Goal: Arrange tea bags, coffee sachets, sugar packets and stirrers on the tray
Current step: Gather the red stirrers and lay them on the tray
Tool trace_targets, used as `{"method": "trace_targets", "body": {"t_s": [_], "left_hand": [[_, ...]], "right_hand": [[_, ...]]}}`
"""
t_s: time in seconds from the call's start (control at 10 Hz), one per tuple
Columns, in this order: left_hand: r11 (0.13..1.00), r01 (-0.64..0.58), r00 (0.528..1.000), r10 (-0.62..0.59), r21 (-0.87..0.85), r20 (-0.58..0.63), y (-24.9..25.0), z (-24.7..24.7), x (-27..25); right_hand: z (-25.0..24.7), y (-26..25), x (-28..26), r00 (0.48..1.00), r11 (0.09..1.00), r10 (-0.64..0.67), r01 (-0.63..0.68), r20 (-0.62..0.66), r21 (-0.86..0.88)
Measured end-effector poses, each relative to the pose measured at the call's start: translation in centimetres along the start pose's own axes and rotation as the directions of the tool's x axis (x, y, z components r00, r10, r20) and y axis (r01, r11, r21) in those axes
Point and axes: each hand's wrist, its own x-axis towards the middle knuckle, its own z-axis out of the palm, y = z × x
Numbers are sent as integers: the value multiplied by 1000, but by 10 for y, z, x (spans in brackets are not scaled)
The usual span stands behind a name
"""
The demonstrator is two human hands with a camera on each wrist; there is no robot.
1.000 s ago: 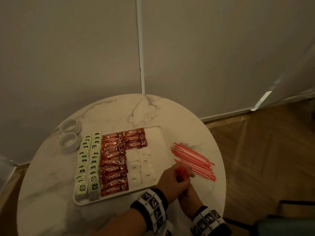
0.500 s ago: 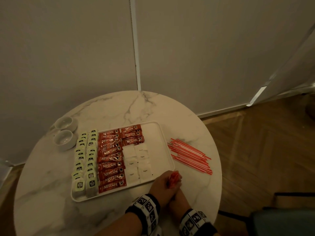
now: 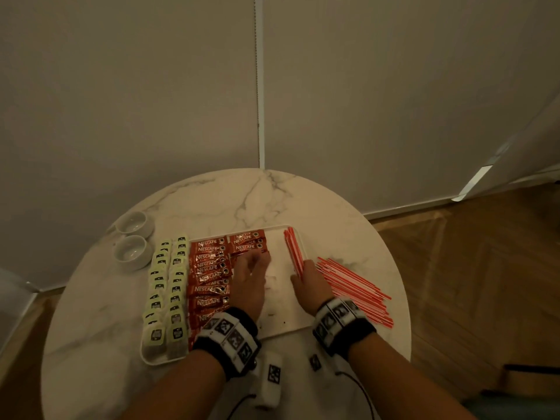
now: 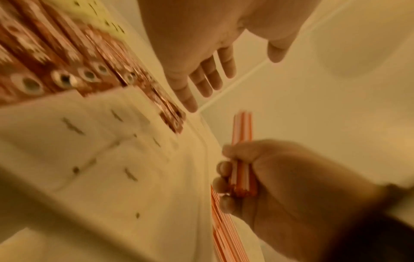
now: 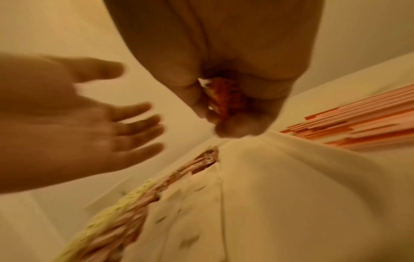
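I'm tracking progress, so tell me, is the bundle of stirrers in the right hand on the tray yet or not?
Partly: the bundle of stirrers lies along the tray's right edge, but the right hand grips its near end.

— Where does the head view sit?

— High above the round worktop [image 3: 212, 204], facing forward and down; it takes in the whole tray [image 3: 281, 324], both wrists, the wall behind and a strip of wooden floor [image 3: 485, 268] on the right.

— And the wrist views?

— Both hang very close over the tray. The left wrist view looks along the left hand [image 4: 201, 53] and catches the right hand [image 4: 268, 177] with its stirrer bundle [image 4: 241, 141] to the side. The right wrist view looks along the right hand [image 5: 224, 70], with the left hand [image 5: 78, 109] at its left edge. Both are blurred.

— What do all three share?

— Both hands, the red sachets [image 3: 209, 274] and the loose stirrers [image 3: 354, 286] beside the tray.
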Motion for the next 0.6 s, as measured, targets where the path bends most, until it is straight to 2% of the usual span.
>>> {"method": "trace_targets", "body": {"t_s": [0.1,0.2,0.4,0.5,0.6], "left_hand": [[999,-20,997,23,40,-74,-8,-19,9],[990,-62,996,70,126,-57,-16,-32,8],[955,-200,978,207,218,-8,-11,-44,9],[947,-225,973,229,231,11,-8,-46,12],[938,-251,967,252,240,27,-7,-46,13]], "right_hand": [[5,-14,40,990,989,142,-141,12,-43],[14,-23,61,977,976,213,-211,27,-50],[31,-29,84,968,959,242,-250,-73,-133],[34,-32,85,963,906,223,-262,-151,-333],[34,-32,78,969,875,190,-241,-161,-420]]}}
